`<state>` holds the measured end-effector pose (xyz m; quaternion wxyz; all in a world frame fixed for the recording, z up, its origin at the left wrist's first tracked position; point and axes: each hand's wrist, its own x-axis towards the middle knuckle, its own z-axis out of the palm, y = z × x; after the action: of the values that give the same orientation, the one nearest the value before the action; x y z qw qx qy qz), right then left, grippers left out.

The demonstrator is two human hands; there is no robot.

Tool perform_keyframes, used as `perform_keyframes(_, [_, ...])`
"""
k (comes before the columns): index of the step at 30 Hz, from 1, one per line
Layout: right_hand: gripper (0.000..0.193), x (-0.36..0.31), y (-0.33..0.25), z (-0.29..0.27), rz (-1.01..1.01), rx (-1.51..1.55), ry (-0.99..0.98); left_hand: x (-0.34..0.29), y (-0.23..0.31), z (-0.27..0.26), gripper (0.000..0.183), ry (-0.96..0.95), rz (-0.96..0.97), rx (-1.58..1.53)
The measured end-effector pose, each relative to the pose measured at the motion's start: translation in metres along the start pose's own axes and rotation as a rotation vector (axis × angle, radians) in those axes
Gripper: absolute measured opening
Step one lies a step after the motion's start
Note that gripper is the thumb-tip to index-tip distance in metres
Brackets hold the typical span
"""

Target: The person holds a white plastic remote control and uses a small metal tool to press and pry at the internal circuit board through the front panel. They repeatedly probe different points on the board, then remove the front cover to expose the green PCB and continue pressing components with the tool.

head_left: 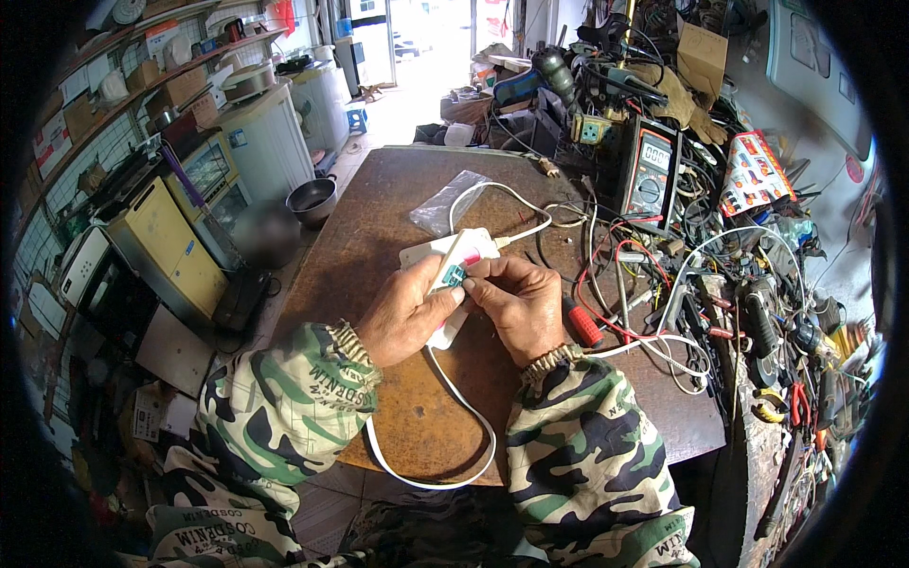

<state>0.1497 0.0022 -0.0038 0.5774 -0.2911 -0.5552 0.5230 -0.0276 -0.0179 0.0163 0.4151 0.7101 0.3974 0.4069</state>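
My left hand grips a narrow white plastic casing over the middle of the table, held tilted. A small green circuit board shows at its near end, beside my left thumb. My right hand is closed in a pinch at the board's right edge; whatever lies between those fingertips is too small to make out. Under the casing is another white plastic piece, partly covered by my hands. A white cable loops from there toward the table's front edge. Behind my hands lies a clear plastic bag.
A multimeter stands at the table's back right, its red lead running forward. A red-and-black cylindrical handle lies right of my right hand. Tools, including red-handled pliers, crowd the right side. A black pot sits beyond the left edge.
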Motion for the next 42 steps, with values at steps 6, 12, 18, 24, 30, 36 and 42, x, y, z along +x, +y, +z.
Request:
perform_keyframes(6, [0.009,0.0000,0.0009,-0.0003,-0.001,0.005,-0.007,-0.0002,-0.0013,-0.0003,0.029,-0.001,0.021,0.046])
perform_keyframes(12, [0.009,-0.0012,-0.0024,0.0019,0.009,0.007,0.004,0.0001,-0.0016,-0.0017,0.030,-0.005,0.013,0.064])
perform_keyframes(18, [0.009,0.0006,0.0004,-0.0007,0.012,-0.024,-0.006,0.0000,-0.0015,-0.0005,0.032,-0.016,0.010,0.013])
perform_keyframes(24, [0.008,0.0007,0.0003,-0.0003,-0.001,-0.042,0.006,0.0000,-0.0011,-0.0020,0.033,-0.033,-0.004,0.012])
perform_keyframes(30, [0.008,0.0002,-0.0026,0.0009,0.022,-0.028,0.010,0.0000,0.0003,-0.0006,0.034,-0.024,0.009,0.005])
perform_keyframes(36, [0.009,0.0010,0.0001,-0.0001,0.019,0.007,0.004,-0.0003,0.0011,0.0006,0.032,0.004,-0.031,0.018])
perform_keyframes(42, [0.009,0.0021,0.0015,-0.0003,0.029,-0.013,0.002,0.0000,-0.0008,-0.0002,0.031,0.015,-0.022,0.048])
